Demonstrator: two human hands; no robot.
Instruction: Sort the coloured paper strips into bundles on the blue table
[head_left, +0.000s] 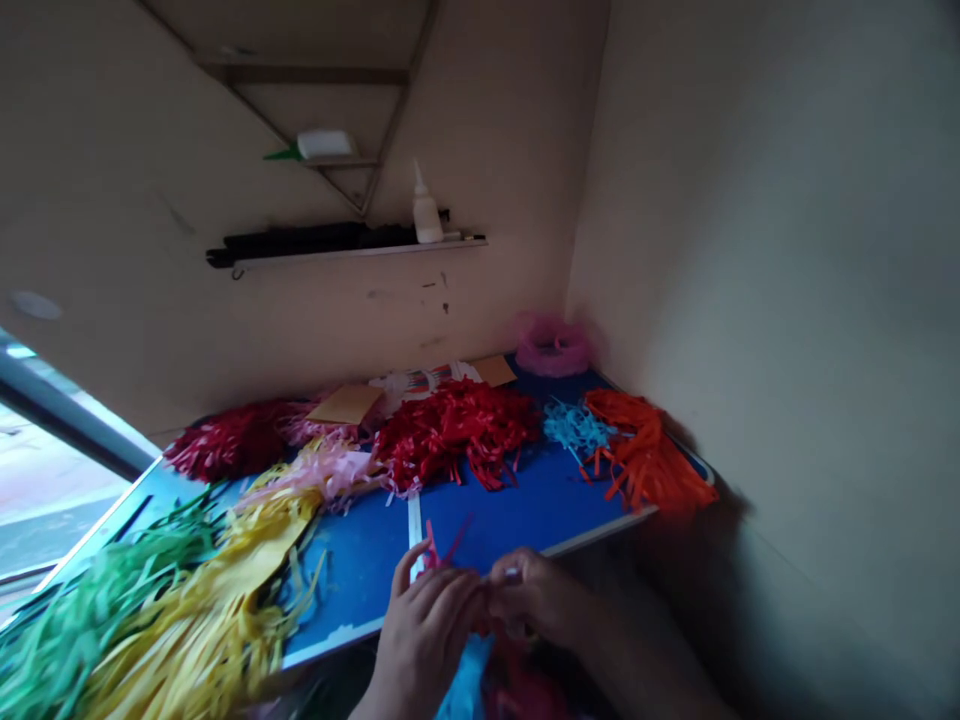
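My left hand is in front of the table's near edge, fingers bent and closed around thin pink strips whose ends stick up above it. My right hand meets it at the fingertips in a pinch. What the right fingers hold is mostly hidden; only a small pale bit shows there. Below both hands hang a light blue strip bundle and a dark red one, blurred and partly covered by the hands.
On the blue table lie fringed bundles: green, yellow, red, light blue and orange. A pink plastic bag stands in the corner. A wall shelf holds a white bottle.
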